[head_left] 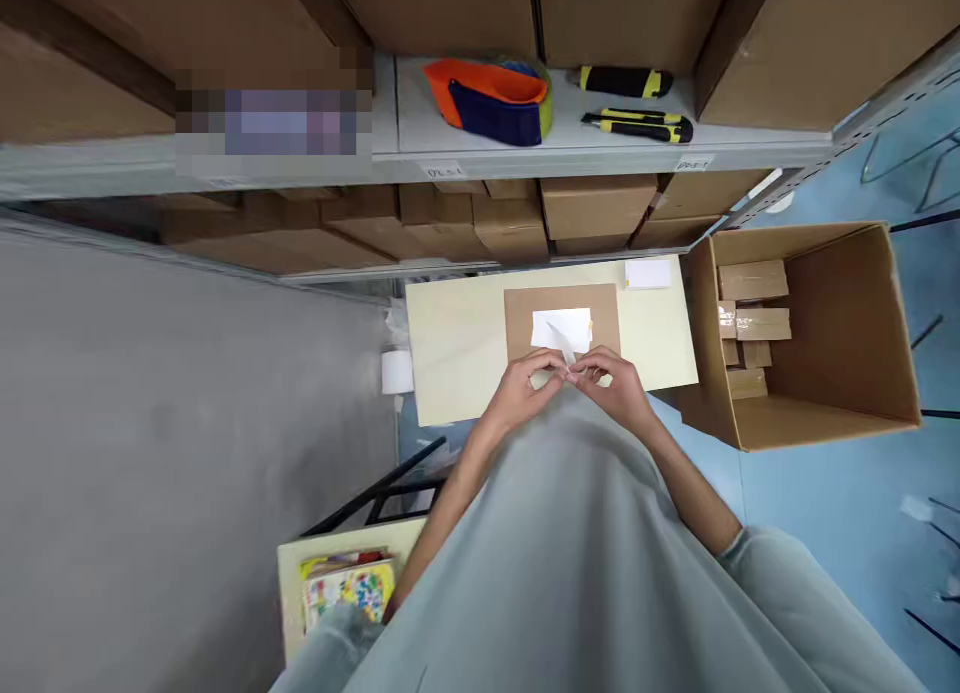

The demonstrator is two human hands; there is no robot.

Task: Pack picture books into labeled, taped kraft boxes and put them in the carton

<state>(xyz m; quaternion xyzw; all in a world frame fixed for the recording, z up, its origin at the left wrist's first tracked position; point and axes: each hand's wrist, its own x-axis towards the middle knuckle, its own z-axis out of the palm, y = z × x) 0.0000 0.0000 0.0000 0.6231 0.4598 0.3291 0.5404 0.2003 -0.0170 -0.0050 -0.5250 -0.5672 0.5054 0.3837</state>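
My left hand (525,385) and my right hand (619,388) meet at the near edge of the cream table (457,348). The fingertips of both are pinched together on a thin whitish strip (562,343), whose lower end is hidden by the fingers. Just beyond the strip are white papers (546,325) with a bit of yellow at one edge. They lie on a flat brown cardboard piece (521,308). Farther right on the table sits a small white stack (648,274), apart from both hands.
A large open carton (840,323) with several small taped boxes (763,323) stands at right. Above the table runs a shelf (487,163) bearing cartons, an orange-and-navy pouch (495,108) and yellow-black utility knives (637,123). A white roll (397,372) is at the table's left end.
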